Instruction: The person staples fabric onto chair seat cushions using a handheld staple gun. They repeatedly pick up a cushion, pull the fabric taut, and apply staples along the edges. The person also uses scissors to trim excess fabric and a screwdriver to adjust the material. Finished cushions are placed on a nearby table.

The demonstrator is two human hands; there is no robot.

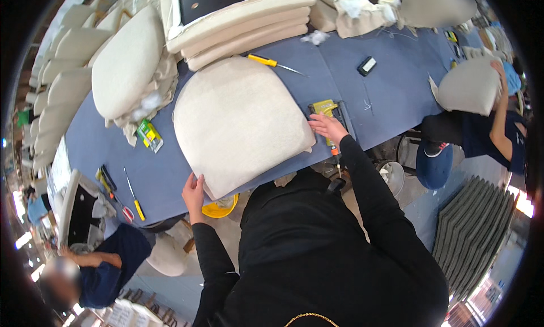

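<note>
A cream fabric-covered seat cushion [238,123] lies in front of me, near the table's front edge. My left hand [194,198] is at its near left corner, fingers slightly apart and loosely touching the edge; it grips nothing I can see. By the cushion's right corner, my right hand [330,126] is open with its fingers stretched toward the fabric. A yellow-green staple gun [324,107] with an orange hose fitting lies beside and partly under that hand. Beyond the cushion rests a screwdriver-like tool with a yellow handle [262,60].
Stacked cushions [243,32] stand at the back; another covered cushion [127,61] leans at left by a green-yellow packet [149,135]. A yellow bucket [221,207] sits below the table edge. Co-workers [113,264] handle cushions on both sides. Dark panels [475,231] are stacked at right.
</note>
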